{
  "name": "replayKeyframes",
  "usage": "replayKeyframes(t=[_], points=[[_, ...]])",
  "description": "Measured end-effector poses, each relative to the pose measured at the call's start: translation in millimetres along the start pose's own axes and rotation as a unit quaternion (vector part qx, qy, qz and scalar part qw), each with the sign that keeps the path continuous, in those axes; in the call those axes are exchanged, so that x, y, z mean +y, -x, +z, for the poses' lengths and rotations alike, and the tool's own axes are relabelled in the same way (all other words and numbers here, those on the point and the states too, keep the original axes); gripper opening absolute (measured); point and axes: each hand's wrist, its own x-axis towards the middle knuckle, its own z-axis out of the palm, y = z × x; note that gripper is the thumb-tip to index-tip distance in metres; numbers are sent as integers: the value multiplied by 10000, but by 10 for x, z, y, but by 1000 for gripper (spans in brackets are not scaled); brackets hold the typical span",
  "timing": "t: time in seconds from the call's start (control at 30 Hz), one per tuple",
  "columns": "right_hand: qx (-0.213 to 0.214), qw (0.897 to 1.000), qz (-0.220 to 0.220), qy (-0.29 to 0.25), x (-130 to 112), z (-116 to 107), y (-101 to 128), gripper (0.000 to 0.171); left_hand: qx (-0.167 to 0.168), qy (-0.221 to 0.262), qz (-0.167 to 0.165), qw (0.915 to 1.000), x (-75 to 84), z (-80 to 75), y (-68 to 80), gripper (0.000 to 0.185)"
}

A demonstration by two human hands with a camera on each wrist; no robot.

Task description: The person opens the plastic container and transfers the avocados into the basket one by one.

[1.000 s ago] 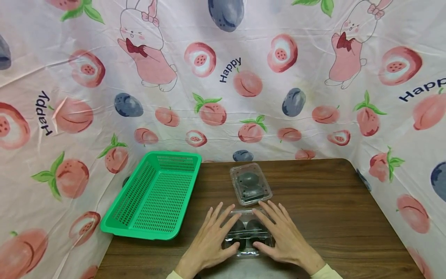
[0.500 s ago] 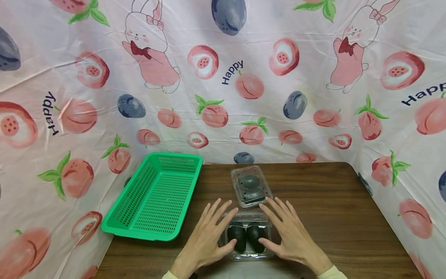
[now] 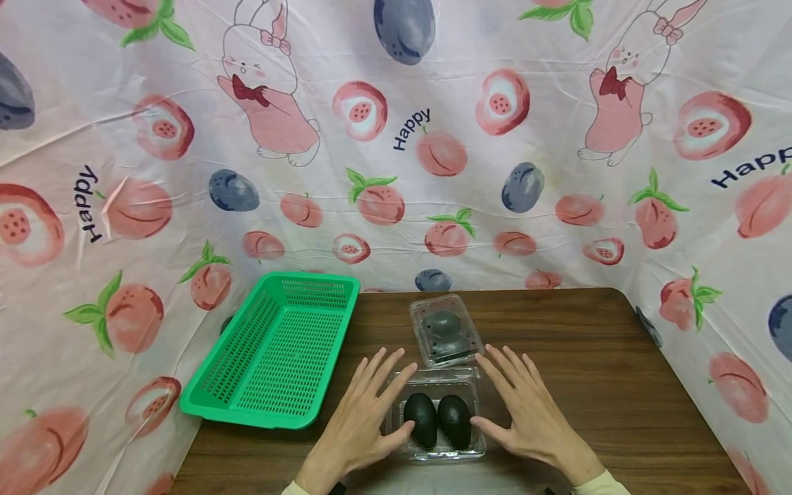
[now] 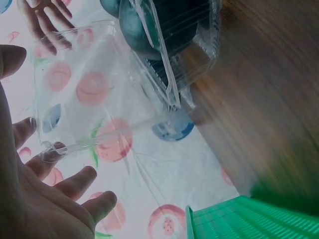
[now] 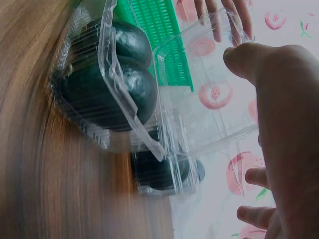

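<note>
Two dark green avocados (image 3: 438, 421) lie side by side in a clear plastic clamshell box (image 3: 476, 452) at the table's front. Its hinged lid (image 4: 89, 89) stands raised, as both wrist views show. My left hand (image 3: 365, 419) is at the box's left side, fingers straight and spread, with fingertips close to the lid's edge. Opposite it, my right hand (image 3: 532, 412) is spread in the same way along the right side. Whether either hand touches the lid I cannot tell. Both thumbs point inward near the avocados.
Just behind stands a second clear box (image 3: 447, 330), closed, with dark avocados inside. A green perforated plastic basket (image 3: 332, 357) sits on the left of the brown wooden table (image 3: 575, 357). A fruit-and-rabbit printed cloth (image 3: 383, 62) hangs around the back and sides.
The near box's lid has swung up and back, uncovering the avocados. My two hands have moved apart, the left one leftward and the right one rightward. Basket and rear box stay put.
</note>
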Motion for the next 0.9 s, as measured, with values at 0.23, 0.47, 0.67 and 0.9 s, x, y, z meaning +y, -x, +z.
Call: replayKeyframes(t=[0.23, 0.47, 0.67, 0.9], points=[[-37, 9998, 203, 13, 49, -7, 94, 100, 20, -106, 49, 9999, -70, -26, -69, 102], [-59, 9999, 122, 31, 63, 33, 185, 101, -53, -133, 72, 9999, -99, -44, -134, 102], [-76, 9999, 68, 39, 46, 69, 245, 99, -124, -124, 35, 9998, -120, -44, -182, 100], [-244, 9995, 133, 114, 0, 117, 315, 102, -212, -87, 23, 9997, -150, -34, -237, 97]])
